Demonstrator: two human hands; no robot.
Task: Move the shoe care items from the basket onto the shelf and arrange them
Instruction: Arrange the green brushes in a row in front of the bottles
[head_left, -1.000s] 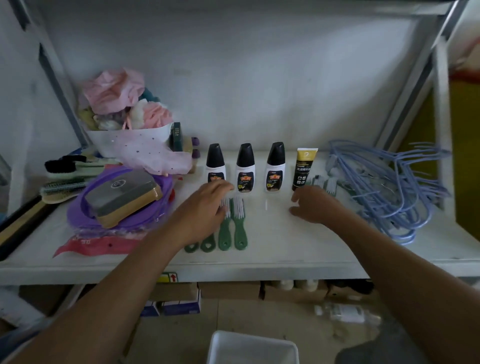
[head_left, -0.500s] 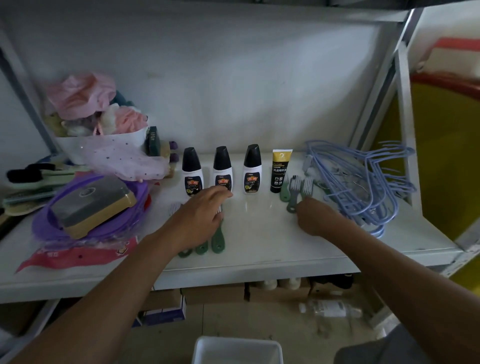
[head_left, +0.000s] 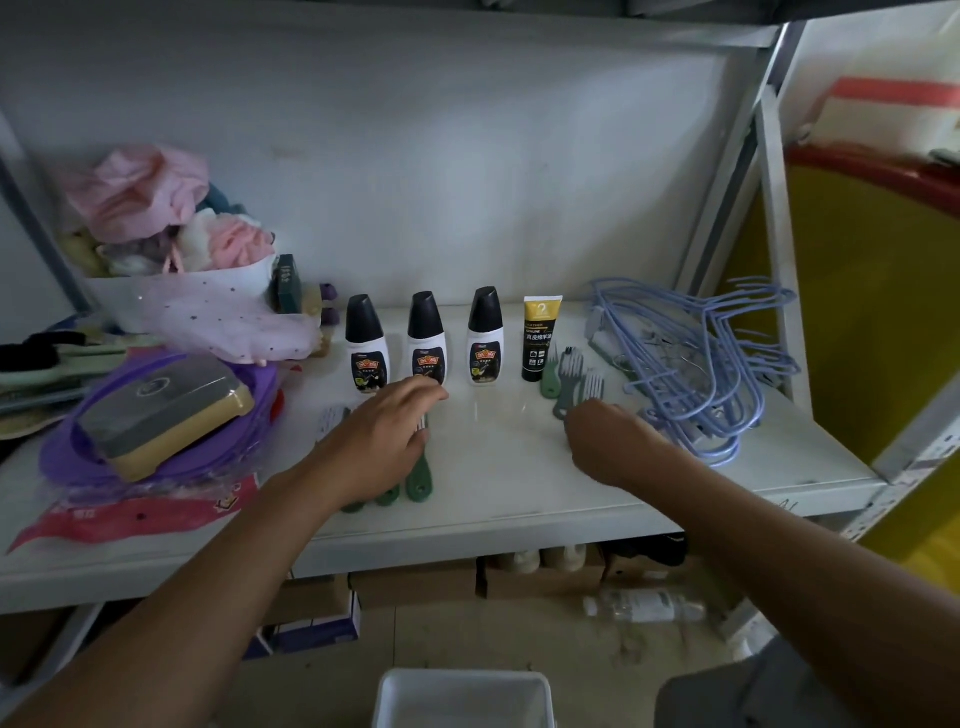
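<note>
1. Reaching over the front edge of the white shelf (head_left: 519, 509) with both forearms; a bare glossy patch in front of the yellow-and-black tube (head_left: 538, 338), between the two hands.
2. Crowding the room right of the tube: tangled pale blue wire hangers (head_left: 691, 364), spreading toward the shelf's right edge.
3. Standing in a row left of the tube: three white bottles (head_left: 427, 345) with tapered black caps, upright, apart.
4. Left hand (head_left: 382, 441), front-left of the tube: fingers straight and relaxed, resting flat on green plastic brushes (head_left: 418, 478), their handles pointing at the front edge.
5. Right hand (head_left: 605, 441), front-right of the tube: fingers curled under and hidden, so cannot tell whether gripping anything; close to the handle end of the grey-green bristled brushes (head_left: 569, 397) lying just beside the tube.
6. White basket (head_left: 462, 675) well below the tube, in front of the shelf.
7. Against a second ago: right hand drawn back toward the front edge, uncovering the grey-green brushes; left hand staying on the green ones.
</note>
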